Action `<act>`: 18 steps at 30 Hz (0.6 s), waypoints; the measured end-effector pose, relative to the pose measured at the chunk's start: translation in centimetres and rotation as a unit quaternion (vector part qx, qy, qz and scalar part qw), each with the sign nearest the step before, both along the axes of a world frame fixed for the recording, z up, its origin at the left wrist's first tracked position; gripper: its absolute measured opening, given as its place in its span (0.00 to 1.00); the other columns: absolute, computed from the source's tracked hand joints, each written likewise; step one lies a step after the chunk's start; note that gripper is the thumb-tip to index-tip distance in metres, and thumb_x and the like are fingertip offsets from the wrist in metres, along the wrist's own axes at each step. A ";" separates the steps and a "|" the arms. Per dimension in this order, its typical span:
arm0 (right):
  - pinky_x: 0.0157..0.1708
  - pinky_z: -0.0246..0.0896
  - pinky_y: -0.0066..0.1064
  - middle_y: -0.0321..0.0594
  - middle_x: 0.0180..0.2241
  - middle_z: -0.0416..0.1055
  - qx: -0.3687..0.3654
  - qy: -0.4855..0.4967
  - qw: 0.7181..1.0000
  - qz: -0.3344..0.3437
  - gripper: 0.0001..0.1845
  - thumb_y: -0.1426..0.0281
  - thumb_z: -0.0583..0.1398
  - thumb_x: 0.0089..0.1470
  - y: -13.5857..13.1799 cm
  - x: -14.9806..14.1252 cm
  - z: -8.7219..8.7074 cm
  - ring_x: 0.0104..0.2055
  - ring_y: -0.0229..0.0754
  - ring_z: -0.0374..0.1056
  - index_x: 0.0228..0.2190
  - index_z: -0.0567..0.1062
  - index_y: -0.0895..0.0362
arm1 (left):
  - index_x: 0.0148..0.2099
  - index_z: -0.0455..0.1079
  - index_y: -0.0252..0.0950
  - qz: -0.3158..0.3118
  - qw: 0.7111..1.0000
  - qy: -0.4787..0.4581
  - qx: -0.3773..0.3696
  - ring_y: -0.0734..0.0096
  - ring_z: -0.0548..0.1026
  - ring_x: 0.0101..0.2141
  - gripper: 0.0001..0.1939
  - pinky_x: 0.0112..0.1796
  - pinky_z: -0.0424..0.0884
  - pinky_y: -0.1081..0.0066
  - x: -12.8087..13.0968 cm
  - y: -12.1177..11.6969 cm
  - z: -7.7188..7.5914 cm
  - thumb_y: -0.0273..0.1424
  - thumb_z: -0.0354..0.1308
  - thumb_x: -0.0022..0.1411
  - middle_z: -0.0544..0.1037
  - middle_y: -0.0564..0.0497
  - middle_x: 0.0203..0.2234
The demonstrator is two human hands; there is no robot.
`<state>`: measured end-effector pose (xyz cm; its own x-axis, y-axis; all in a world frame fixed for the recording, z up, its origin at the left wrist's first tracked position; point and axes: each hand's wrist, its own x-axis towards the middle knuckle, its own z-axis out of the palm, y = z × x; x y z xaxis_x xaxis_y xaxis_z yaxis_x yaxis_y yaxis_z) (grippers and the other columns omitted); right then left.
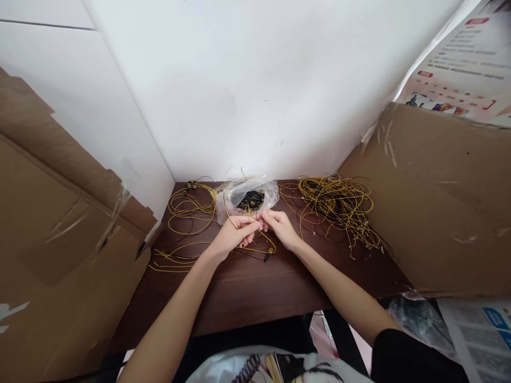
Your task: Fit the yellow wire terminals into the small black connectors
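My left hand (235, 234) and my right hand (279, 226) meet over the middle of a dark wooden table (255, 287). Both pinch a thin yellow wire (268, 243) that loops down to a small black end piece on the table. Just behind my fingers lies a clear plastic bag (247, 199) with small black parts inside. Coils of yellow wire (189, 207) lie at the back left, and several straighter wires (171, 259) lie near the left edge. A big tangled heap of yellow wires (339, 205) sits at the back right.
Flattened cardboard (59, 239) leans against the wall on the left, and a large cardboard sheet (439, 202) stands on the right with a printed poster (467, 64) above it. A white wall is behind. Newspaper and plastic (471, 330) lie at the lower right.
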<state>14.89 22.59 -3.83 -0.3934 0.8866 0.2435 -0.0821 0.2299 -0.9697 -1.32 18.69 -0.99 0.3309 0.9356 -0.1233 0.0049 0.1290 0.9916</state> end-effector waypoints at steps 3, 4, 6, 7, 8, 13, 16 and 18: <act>0.22 0.55 0.28 0.35 0.23 0.66 -0.008 0.003 1.000 0.007 0.22 0.51 0.60 0.50 -0.4 -0.3 0.4 0.21 0.33 0.57 0.19 0.76 0.56 | 0.30 0.73 0.32 -0.025 0.999 0.025 0.003 0.83 0.58 0.13 0.17 0.16 0.53 0.80 0.1 0.0 -0.3 0.43 0.61 0.53 0.65 0.57 0.12; 0.22 0.55 0.28 0.34 0.24 0.66 -0.014 0.002 1.000 0.012 0.20 0.52 0.61 0.50 -0.6 -0.4 0.5 0.21 0.32 0.57 0.23 0.77 0.56 | 0.30 0.73 0.32 -0.035 0.999 0.030 0.004 0.83 0.58 0.13 0.16 0.16 0.54 0.80 0.1 0.0 -0.3 0.43 0.61 0.53 0.65 0.57 0.12; 0.22 0.55 0.28 0.34 0.26 0.66 -0.026 0.003 0.999 0.024 0.15 0.56 0.63 0.48 -0.8 -0.4 0.7 0.20 0.31 0.56 0.29 0.79 0.55 | 0.30 0.73 0.31 -0.049 0.998 0.038 0.003 0.83 0.58 0.13 0.17 0.16 0.54 0.79 0.3 0.0 -0.4 0.42 0.61 0.53 0.66 0.57 0.12; 0.22 0.55 0.28 0.34 0.27 0.67 -0.030 0.007 0.999 0.027 0.14 0.58 0.65 0.47 -0.9 -0.4 0.7 0.20 0.31 0.56 0.31 0.80 0.55 | 0.29 0.73 0.31 -0.054 0.998 0.041 0.003 0.83 0.59 0.13 0.17 0.16 0.53 0.79 0.4 0.0 -0.5 0.42 0.62 0.53 0.66 0.56 0.12; 0.22 0.55 0.28 0.34 0.27 0.67 -0.033 0.014 0.999 0.027 0.13 0.59 0.66 0.46 -0.9 -0.4 0.7 0.20 0.30 0.57 0.31 0.80 0.55 | 0.28 0.73 0.31 -0.058 0.997 0.041 0.002 0.83 0.59 0.13 0.17 0.16 0.54 0.79 0.5 -0.1 -0.5 0.42 0.62 0.53 0.67 0.56 0.12; 0.21 0.52 0.25 0.34 0.23 0.68 -0.083 0.097 0.992 0.013 0.14 0.59 0.65 0.48 0.0 0.6 0.9 0.22 0.31 0.58 0.25 0.76 0.58 | 0.40 0.75 0.32 -0.038 0.999 -0.022 -0.019 0.79 0.68 0.20 0.16 0.22 0.65 0.77 0.5 0.0 -0.3 0.35 0.66 0.50 0.74 0.52 0.20; 0.15 0.43 0.22 0.31 0.19 0.65 -0.141 0.197 0.970 0.025 0.15 0.58 0.63 0.50 0.9 2.4 2.1 0.18 0.30 0.54 0.24 0.70 0.57 | 0.46 0.73 0.35 -0.015 0.996 -0.076 -0.034 0.77 0.73 0.26 0.21 0.30 0.71 0.75 -0.2 0.0 0.3 0.29 0.68 0.48 0.78 0.51 0.27; 0.12 0.38 0.21 0.27 0.16 0.58 -0.173 0.271 0.946 0.047 0.16 0.59 0.63 0.50 1.5 3.9 3.0 0.15 0.29 0.47 0.23 0.67 0.55 | 0.46 0.73 0.35 -0.015 0.992 -0.120 -0.028 0.75 0.75 0.29 0.21 0.35 0.73 0.74 -0.9 0.1 0.7 0.26 0.69 0.48 0.80 0.49 0.30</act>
<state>18.77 24.08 -0.82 -0.3757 0.9171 0.1332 -0.5923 -0.1271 -0.7956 -2.21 18.74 -0.27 0.3850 0.9186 -0.0891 -0.2256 0.1873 0.9561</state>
